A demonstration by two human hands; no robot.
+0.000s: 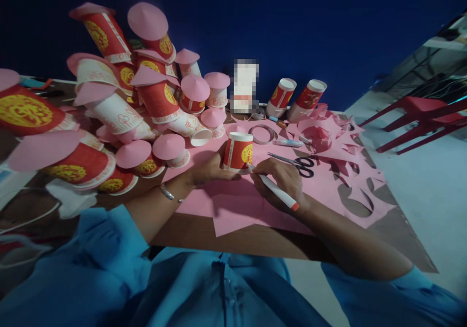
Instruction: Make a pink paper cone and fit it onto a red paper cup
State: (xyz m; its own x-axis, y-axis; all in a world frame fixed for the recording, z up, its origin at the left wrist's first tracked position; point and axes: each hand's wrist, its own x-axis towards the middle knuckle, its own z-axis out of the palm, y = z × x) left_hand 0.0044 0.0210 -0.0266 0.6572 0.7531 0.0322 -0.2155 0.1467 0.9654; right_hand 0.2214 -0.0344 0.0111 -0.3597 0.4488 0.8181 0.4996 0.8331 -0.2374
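Observation:
Upside down over the pink paper, a red paper cup (pixel 236 153) with a yellow print is gripped at its left side and underneath by my left hand (pixel 211 170). My right hand (pixel 280 177) is closed around a white marker pen (pixel 275 192) with an orange-red end. The pen's tip meets the lower right of the cup, or comes very near it. Black-handled scissors (pixel 297 163) lie partly open just beyond my right hand. Pink paper sheets (pixel 233 215) spread beneath both hands.
Many cups with pink paper cones (pixel 195 87) crowd the table's left. A tape roll (pixel 264 134), another marker (pixel 287 143) and cut paper scraps (pixel 350 190) lie at the right. Two cup stacks (pixel 307 100) stand behind. A red stool (pixel 419 113) is on the floor at right.

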